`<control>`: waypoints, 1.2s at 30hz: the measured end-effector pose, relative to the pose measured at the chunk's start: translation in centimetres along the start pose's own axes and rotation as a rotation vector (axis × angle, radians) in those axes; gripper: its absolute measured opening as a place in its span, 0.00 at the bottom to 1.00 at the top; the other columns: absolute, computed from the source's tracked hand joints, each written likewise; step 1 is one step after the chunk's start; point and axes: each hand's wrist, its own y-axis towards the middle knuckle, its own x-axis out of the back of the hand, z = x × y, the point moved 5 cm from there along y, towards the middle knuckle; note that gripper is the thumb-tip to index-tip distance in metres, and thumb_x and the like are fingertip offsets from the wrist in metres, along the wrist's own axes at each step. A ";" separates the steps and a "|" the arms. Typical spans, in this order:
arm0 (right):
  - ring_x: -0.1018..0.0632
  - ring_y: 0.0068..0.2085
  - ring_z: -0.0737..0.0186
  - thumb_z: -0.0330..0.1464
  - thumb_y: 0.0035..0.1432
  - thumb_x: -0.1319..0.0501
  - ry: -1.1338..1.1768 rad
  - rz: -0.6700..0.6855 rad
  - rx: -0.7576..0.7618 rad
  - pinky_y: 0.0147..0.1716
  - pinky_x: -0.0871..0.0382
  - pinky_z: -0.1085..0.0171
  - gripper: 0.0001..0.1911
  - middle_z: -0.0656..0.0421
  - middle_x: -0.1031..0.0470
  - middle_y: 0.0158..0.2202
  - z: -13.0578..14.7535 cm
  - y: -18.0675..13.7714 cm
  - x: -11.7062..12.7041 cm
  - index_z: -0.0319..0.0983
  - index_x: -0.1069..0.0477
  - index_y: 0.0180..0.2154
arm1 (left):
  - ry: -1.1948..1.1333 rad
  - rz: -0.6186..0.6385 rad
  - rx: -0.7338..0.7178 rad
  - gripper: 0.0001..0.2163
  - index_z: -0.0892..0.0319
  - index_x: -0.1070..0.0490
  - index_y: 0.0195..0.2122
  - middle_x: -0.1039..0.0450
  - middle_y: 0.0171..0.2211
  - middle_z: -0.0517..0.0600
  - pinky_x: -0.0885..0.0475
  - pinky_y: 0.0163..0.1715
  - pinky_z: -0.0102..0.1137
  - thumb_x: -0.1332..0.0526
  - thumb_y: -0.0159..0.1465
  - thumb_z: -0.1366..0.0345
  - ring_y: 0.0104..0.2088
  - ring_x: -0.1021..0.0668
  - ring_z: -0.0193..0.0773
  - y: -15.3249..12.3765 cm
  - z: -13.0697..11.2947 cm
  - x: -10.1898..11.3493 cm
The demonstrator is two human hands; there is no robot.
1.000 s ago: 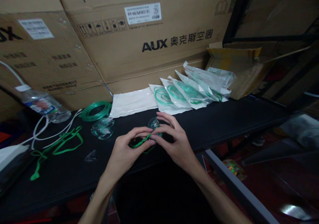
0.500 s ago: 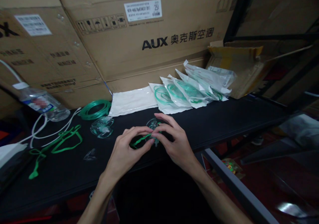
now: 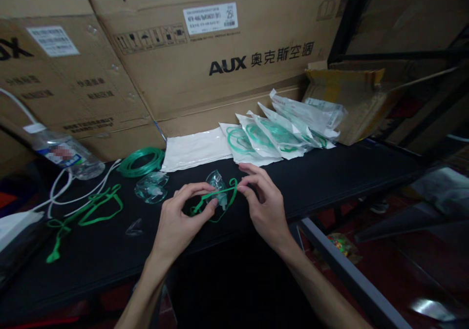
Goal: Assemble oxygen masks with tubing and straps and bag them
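Observation:
A clear oxygen mask (image 3: 215,178) is at the front of the black table, partly behind the fingers of my left hand (image 3: 183,214). That hand curls round the mask's left side, its thumb and index finger on it. A green elastic strap (image 3: 231,199) loops beside the mask and runs across it. At the strap's right end, my right hand (image 3: 267,204) pinches the band between thumb and index finger, drawing it out to the right. The exact contact under the left fingertips is partly hidden.
Left of my hands lie another clear mask (image 3: 151,187), coiled green tubing (image 3: 141,162), loose green straps (image 3: 100,214), white cables (image 3: 54,192) and a plastic bottle (image 3: 71,155). Behind are a white pouch (image 3: 196,149), several tubing packets (image 3: 273,133) and cardboard boxes (image 3: 220,90).
My hands have moved apart. The right hand shifted to the right with the strap, which is now stretched between them, and more of the mask shows.

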 end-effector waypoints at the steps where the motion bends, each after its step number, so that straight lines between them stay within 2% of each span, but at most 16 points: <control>1: 0.27 0.60 0.55 0.24 0.65 0.41 0.018 -0.022 -0.014 0.61 0.35 0.52 0.08 0.53 0.27 0.56 -0.2 0.0 0.1 0.42 0.27 0.36 | -0.014 -0.014 0.000 0.08 0.53 0.24 0.43 0.19 0.40 0.45 0.28 0.47 0.33 0.33 0.63 0.64 0.42 0.19 0.38 0.0 0.0 0.1; 5: 0.26 0.59 0.56 0.24 0.65 0.41 0.068 -0.020 -0.048 0.60 0.34 0.53 0.08 0.53 0.27 0.55 -0.4 -0.1 0.0 0.42 0.28 0.36 | -0.060 -0.021 -0.006 0.08 0.53 0.23 0.43 0.19 0.40 0.45 0.27 0.47 0.30 0.32 0.62 0.65 0.42 0.19 0.36 0.0 0.0 0.1; 8: 0.26 0.58 0.56 0.26 0.65 0.40 0.103 0.093 -0.037 0.60 0.35 0.54 0.06 0.54 0.25 0.54 0.0 -0.1 -0.6 0.42 0.28 0.36 | -0.083 -0.009 -0.005 0.09 0.53 0.23 0.45 0.19 0.41 0.45 0.26 0.45 0.30 0.32 0.63 0.64 0.42 0.18 0.36 0.0 0.1 -0.1; 10: 0.24 0.56 0.57 0.30 0.65 0.38 0.165 0.144 -0.071 0.56 0.31 0.57 0.02 0.54 0.25 0.54 0.1 0.0 -0.8 0.42 0.27 0.40 | -0.095 -0.015 -0.008 0.10 0.53 0.23 0.46 0.18 0.41 0.46 0.26 0.42 0.29 0.31 0.63 0.64 0.42 0.18 0.37 -0.1 0.2 -0.1; 13: 0.21 0.47 0.59 0.36 0.65 0.37 0.215 0.167 -0.184 0.46 0.27 0.61 0.14 0.53 0.24 0.52 -0.3 0.0 -0.9 0.42 0.28 0.51 | -0.109 -0.016 -0.030 0.10 0.54 0.24 0.45 0.18 0.40 0.46 0.25 0.41 0.28 0.31 0.63 0.64 0.41 0.18 0.37 -0.3 0.1 -0.1; 16: 0.23 0.38 0.63 0.39 0.65 0.37 0.157 0.218 -0.240 0.39 0.29 0.64 0.19 0.55 0.22 0.46 -0.7 0.0 -1.1 0.41 0.28 0.56 | -0.171 0.007 -0.054 0.11 0.54 0.25 0.45 0.18 0.40 0.45 0.23 0.43 0.27 0.31 0.62 0.67 0.41 0.16 0.35 -0.4 -0.1 -0.3; 18: 0.26 0.33 0.66 0.40 0.64 0.36 0.113 0.252 -0.238 0.34 0.32 0.65 0.18 0.58 0.23 0.39 -0.6 -0.1 -1.1 0.40 0.25 0.53 | -0.210 0.021 -0.060 0.12 0.54 0.27 0.45 0.18 0.40 0.44 0.22 0.43 0.26 0.30 0.61 0.68 0.40 0.16 0.35 -0.5 -0.2 -0.6; 21: 0.32 0.28 0.68 0.39 0.61 0.34 0.123 0.302 -0.267 0.29 0.38 0.66 0.14 0.64 0.30 0.28 -0.6 -0.2 -1.2 0.39 0.23 0.46 | -0.222 0.047 -0.056 0.14 0.54 0.28 0.46 0.18 0.40 0.44 0.22 0.44 0.27 0.30 0.61 0.67 0.40 0.15 0.36 -0.5 -0.5 -0.8; 23: 0.35 0.25 0.69 0.40 0.61 0.35 0.183 0.284 -0.310 0.26 0.41 0.66 0.13 0.66 0.35 0.24 -0.7 0.0 -1.0 0.38 0.24 0.43 | -0.223 0.049 -0.041 0.17 0.53 0.29 0.50 0.17 0.42 0.46 0.23 0.46 0.29 0.29 0.61 0.65 0.42 0.16 0.37 -0.5 -0.6 -0.7; 25: 0.35 0.24 0.69 0.40 0.63 0.36 0.255 0.210 -0.332 0.24 0.42 0.66 0.13 0.67 0.36 0.23 -0.9 0.4 -0.5 0.38 0.25 0.42 | -0.219 0.005 -0.007 0.16 0.54 0.30 0.52 0.18 0.45 0.48 0.24 0.48 0.32 0.32 0.64 0.61 0.44 0.17 0.38 -0.3 -0.5 -0.3; 27: 0.34 0.23 0.70 0.41 0.64 0.37 0.312 0.134 -0.334 0.23 0.41 0.66 0.13 0.66 0.34 0.25 -1.0 0.8 0.0 0.38 0.27 0.42 | -0.189 -0.064 0.058 0.11 0.55 0.27 0.50 0.18 0.44 0.49 0.25 0.48 0.34 0.38 0.68 0.58 0.44 0.18 0.39 -0.1 0.1 0.2; 29: 0.33 0.22 0.71 0.42 0.64 0.38 0.353 0.092 -0.335 0.23 0.41 0.66 0.13 0.64 0.31 0.28 -1.2 1.0 0.2 0.39 0.28 0.42 | -0.127 -0.084 0.139 0.11 0.55 0.23 0.45 0.18 0.43 0.49 0.26 0.47 0.34 0.41 0.70 0.56 0.43 0.19 0.40 0.3 1.1 0.4; 31: 0.33 0.22 0.72 0.43 0.65 0.38 0.377 0.089 -0.348 0.23 0.41 0.66 0.13 0.63 0.29 0.30 -1.4 1.1 0.3 0.39 0.29 0.40 | -0.052 -0.024 0.194 0.12 0.54 0.22 0.44 0.18 0.43 0.49 0.26 0.46 0.35 0.41 0.70 0.54 0.42 0.19 0.41 0.8 1.9 0.2; 33: 0.33 0.22 0.73 0.43 0.65 0.38 0.389 0.101 -0.366 0.23 0.42 0.66 0.14 0.62 0.28 0.31 -1.5 0.9 0.2 0.39 0.29 0.40 | 0.021 0.066 0.186 0.12 0.52 0.21 0.46 0.18 0.45 0.48 0.26 0.45 0.36 0.41 0.70 0.55 0.43 0.19 0.42 1.4 2.1 -0.2; 36: 0.33 0.22 0.72 0.44 0.65 0.38 0.402 0.114 -0.384 0.23 0.43 0.66 0.15 0.64 0.30 0.29 -1.6 0.8 0.1 0.39 0.27 0.41 | 0.107 0.201 0.033 0.11 0.50 0.23 0.49 0.20 0.48 0.48 0.27 0.51 0.39 0.43 0.71 0.60 0.49 0.20 0.42 2.5 1.0 -0.9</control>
